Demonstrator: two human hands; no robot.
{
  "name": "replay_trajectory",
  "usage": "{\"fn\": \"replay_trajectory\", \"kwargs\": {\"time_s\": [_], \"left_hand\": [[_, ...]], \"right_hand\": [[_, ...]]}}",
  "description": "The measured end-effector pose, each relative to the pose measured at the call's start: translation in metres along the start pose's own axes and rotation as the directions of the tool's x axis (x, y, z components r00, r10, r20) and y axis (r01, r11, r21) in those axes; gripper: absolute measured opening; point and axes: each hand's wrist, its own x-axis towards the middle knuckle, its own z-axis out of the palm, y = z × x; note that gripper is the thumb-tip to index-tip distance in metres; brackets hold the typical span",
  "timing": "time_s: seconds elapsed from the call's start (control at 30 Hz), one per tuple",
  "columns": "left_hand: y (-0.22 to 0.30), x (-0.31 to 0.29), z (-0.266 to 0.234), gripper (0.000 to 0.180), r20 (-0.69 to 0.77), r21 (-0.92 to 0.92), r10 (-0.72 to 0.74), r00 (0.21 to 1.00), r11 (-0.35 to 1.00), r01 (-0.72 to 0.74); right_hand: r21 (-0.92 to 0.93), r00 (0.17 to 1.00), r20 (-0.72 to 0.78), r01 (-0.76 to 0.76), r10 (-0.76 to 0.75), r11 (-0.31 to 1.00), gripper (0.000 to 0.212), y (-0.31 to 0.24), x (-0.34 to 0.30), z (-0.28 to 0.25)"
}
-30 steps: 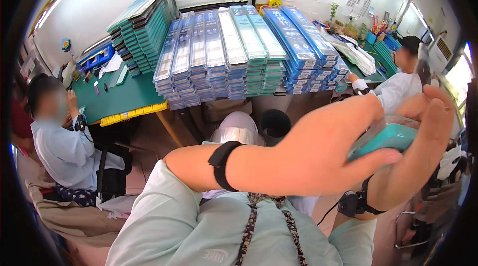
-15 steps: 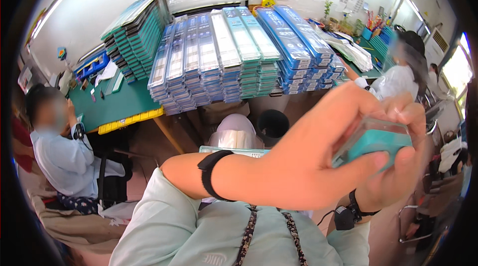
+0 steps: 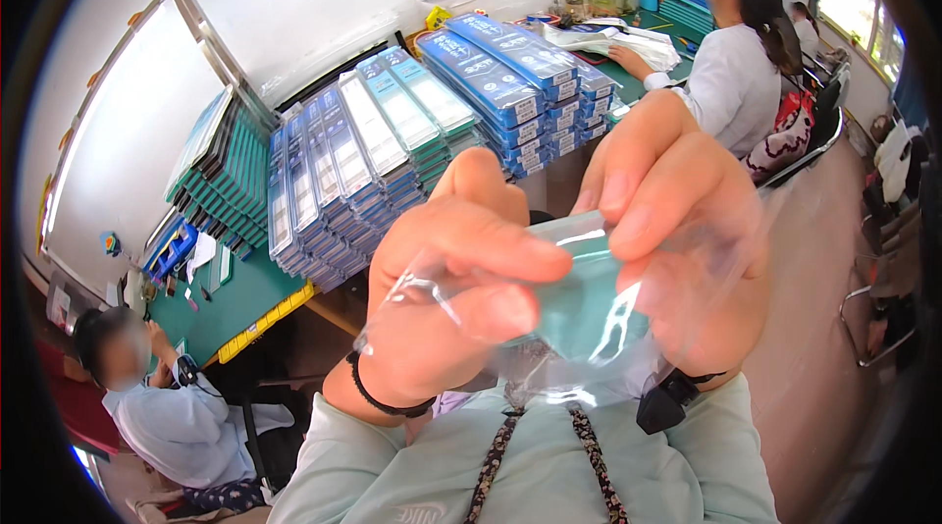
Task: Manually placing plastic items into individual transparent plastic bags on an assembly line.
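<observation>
In front of my chest, both my hands hold up a teal item in clear, glossy plastic film [image 3: 595,313], blurred by motion. My left hand [image 3: 442,274] pinches it from the left, index finger and thumb pressed on the film. From the right, my right hand [image 3: 687,239] grips the upper edge with its fingertips, and film spreads over its palm. What lies inside beyond the teal surface is hard to make out. A dark band circles my left wrist, and a small black device [image 3: 667,406] is strapped at my right wrist.
Stacks of long blue-and-white packs [image 3: 339,166], blue boxes [image 3: 505,78] and teal-edged cases [image 3: 221,176] stand on the green table [image 3: 235,303]. One person [image 3: 172,416] sits at left, another [image 3: 736,63] at right. Folded white material [image 3: 628,43] lies by the right person.
My hands have come from the right to the middle with the teal item. The left arm no longer crosses my body, and the view has turned right.
</observation>
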Motion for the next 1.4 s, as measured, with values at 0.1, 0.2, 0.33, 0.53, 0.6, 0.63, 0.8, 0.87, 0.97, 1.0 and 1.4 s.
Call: {"fn": "replay_trajectory", "kwargs": {"time_s": [0.1,0.2,0.33,0.53,0.6,0.63,0.8,0.87,0.97,1.0,1.4], "left_hand": [[-0.005,-0.003,-0.001,0.021,0.0,-0.134,0.024,1.0,0.991,-0.024],[-0.005,-0.007,-0.001,0.02,-0.017,-0.068,0.094,0.995,0.993,-0.095],[-0.004,-0.009,-0.002,0.015,0.054,0.135,0.199,0.978,0.969,-0.205],[-0.007,-0.018,-0.001,0.01,-0.013,0.348,0.336,0.942,0.884,-0.311],[-0.009,-0.018,0.001,0.012,0.007,0.461,0.427,0.904,0.801,-0.382],[-0.009,-0.019,-0.003,0.017,0.112,0.515,0.425,0.898,0.749,-0.418],[-0.014,-0.022,-0.008,0.022,0.099,0.481,0.43,0.897,0.769,-0.422],[-0.015,-0.019,-0.011,0.023,0.128,0.386,0.369,0.921,0.837,-0.389],[-0.014,-0.018,-0.007,0.021,0.035,0.297,0.276,0.96,0.915,-0.274],[-0.018,-0.014,-0.006,0.02,0.112,0.32,0.407,0.906,0.849,-0.421],[-0.025,-0.012,-0.021,0.013,0.119,0.219,0.334,0.935,0.91,-0.353]], "right_hand": [[-0.046,0.996,0.02,0.093,-0.092,0.995,0.012,0.007,-0.003,-0.003],[-0.032,0.992,0.02,0.122,-0.122,0.992,0.008,0.007,-0.006,-0.003],[-0.005,0.972,0.122,0.201,-0.199,0.98,0.005,0.006,-0.003,-0.01],[-0.036,0.977,0.144,0.166,-0.159,0.986,0.005,0.011,-0.007,-0.012],[-0.043,0.981,0.118,0.159,-0.153,0.986,0.006,0.011,-0.008,-0.011],[-0.055,0.985,0.087,0.157,-0.152,0.986,0.007,0.01,-0.009,-0.011],[-0.08,0.954,0.091,0.292,-0.285,0.953,0.009,0.019,-0.015,-0.011],[-0.159,0.917,-0.314,0.205,-0.247,0.966,0.019,0.012,-0.023,0.005],[-0.336,0.912,-0.309,0.16,-0.269,0.928,0.041,0.022,-0.024,0.014],[-0.432,0.899,-0.27,0.206,-0.344,0.878,0.047,0.025,-0.026,0.015],[-0.776,0.909,-0.19,0.092,-0.37,0.623,0.031,0.024,-0.041,0.011]]}}
